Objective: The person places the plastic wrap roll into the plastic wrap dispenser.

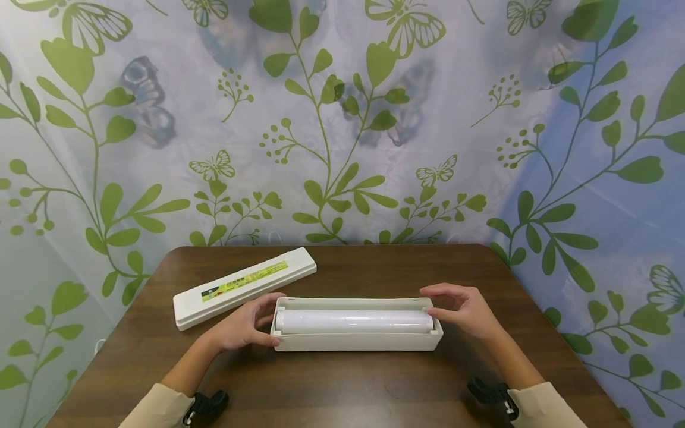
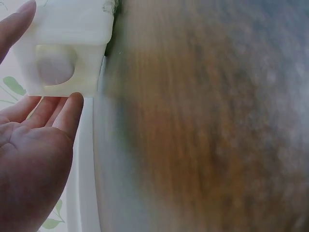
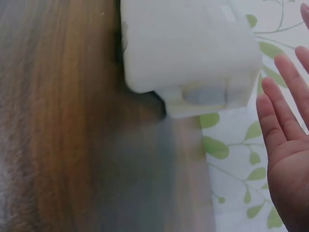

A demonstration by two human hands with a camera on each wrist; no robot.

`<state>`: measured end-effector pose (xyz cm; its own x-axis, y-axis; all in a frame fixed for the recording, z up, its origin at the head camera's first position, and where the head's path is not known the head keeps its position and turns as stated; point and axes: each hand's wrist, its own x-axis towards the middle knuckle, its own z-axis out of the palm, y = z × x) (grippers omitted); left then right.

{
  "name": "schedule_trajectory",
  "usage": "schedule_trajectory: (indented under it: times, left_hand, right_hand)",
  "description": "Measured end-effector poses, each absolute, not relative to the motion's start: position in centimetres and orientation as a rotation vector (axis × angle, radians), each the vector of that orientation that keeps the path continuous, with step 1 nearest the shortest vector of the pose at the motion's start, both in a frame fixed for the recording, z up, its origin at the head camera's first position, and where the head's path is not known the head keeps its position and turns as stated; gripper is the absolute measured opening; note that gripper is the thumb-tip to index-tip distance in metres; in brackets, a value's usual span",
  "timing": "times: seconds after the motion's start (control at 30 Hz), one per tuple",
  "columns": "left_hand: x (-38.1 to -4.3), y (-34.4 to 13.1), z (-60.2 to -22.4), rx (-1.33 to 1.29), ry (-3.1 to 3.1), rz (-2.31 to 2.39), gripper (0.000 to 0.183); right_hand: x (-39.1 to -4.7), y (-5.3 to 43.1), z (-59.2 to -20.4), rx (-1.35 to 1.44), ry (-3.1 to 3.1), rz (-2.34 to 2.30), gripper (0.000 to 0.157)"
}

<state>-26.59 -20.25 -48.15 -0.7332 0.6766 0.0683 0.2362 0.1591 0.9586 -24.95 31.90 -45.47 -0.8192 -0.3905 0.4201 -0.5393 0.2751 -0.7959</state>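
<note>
A long white cling film box (image 1: pixel 357 342) stands on the brown table without its lid, a roll of cling film (image 1: pixel 353 321) lying lengthwise inside. My left hand (image 1: pixel 243 324) holds the box's left end, thumb at the front corner and fingers at the back. In the left wrist view that box end (image 2: pixel 87 65) has a round-bottomed opening between the thumb and fingers. My right hand (image 1: pixel 468 309) is at the other end, its thumb near the roll's tip in the head view. The right wrist view has its fingers (image 3: pixel 273 121) stretched out beside the box (image 3: pixel 193 48).
Behind the left hand lies the white lid (image 1: pixel 241 285) with a yellow-green label, set at a slant on the table (image 1: pixel 342 386). A curtain (image 1: pixel 342 119) with green leaves and butterflies hangs behind the table's far edge and down both sides.
</note>
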Motion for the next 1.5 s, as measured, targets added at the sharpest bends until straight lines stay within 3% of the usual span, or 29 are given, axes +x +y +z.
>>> schedule_trajectory:
  times: [0.37, 0.73, 1.2, 1.5]
  left_hand:
    - [-26.7, -20.3, -48.3, 0.872, 2.065, 1.614, 0.091]
    - [-26.6, -20.2, -48.2, 0.846, 2.056, 1.618, 0.093]
    - [-26.6, -20.9, -48.6, 0.864, 2.022, 1.606, 0.097]
    - [-26.2, -22.1, -48.7, 0.839, 2.136, 1.556, 0.098]
  right_hand:
    - [-24.8, 33.0, -47.6, 0.743, -2.32, 1.771, 0.043]
    - [-25.1, 34.2, -48.9, 0.742, -2.448, 1.831, 0.06]
    - [-25.5, 34.7, -49.6, 0.969, -2.475, 2.049, 0.077]
    - [-25.6, 34.6, -49.9, 0.976, -2.518, 2.144, 0.099]
